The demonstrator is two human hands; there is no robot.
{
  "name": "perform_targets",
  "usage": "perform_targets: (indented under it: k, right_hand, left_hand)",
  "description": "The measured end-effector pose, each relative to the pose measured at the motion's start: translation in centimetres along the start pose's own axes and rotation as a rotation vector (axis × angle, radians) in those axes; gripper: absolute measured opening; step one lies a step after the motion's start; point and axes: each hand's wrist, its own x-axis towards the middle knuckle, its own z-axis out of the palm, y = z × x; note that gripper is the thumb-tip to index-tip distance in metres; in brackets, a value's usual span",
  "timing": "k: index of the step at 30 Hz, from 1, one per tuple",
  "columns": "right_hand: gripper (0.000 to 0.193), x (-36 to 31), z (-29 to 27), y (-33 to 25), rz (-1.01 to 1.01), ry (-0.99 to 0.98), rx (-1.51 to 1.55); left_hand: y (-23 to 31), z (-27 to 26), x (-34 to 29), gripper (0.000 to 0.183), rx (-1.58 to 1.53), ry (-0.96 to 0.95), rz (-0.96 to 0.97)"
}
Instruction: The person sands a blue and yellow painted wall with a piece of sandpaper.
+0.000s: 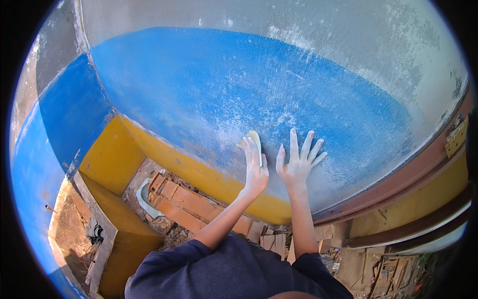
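The blue-painted plaster wall (209, 79) looks worked to whitish at middle and right, at left seemingly much less — on its near part the left hand (256, 175) grips a thin, curved cream sheet (254, 134), while the right hand (296, 170) spreads its fingers wide.

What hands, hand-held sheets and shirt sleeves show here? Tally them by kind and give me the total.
Hands, bare and whitened: left hand, right hand: 2
Thin, pale, curved sheet in the left hand: 1
Short navy fabric sleeves: left sleeve, right sleeve: 2
Total: 5
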Motion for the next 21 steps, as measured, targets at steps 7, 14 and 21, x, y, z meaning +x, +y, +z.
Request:
perform_targets:
  k: [7, 14, 21]
  right_hand:
    - [0.055, 1.2, 2.8, -4.0, -0.058, 0.016, 0.019]
    - [0.051, 2.4, 6.2, -10.4, -0.086, -0.071, 0.037]
    - [0.051, 5.7, 10.3, -16.8, -0.116, 0.02, 0.055]
  left_hand:
    - [-4.9, -11.6, 13.1, 0.059, -0.027, 0.396, -0.061]
    - [-15.3, -9.7, 5.9, 0.063, 0.088, 0.215, -0.021]
    - [-16.6, -26.6, 21.1, 0.061, 0.005, 0.354, -0.039]
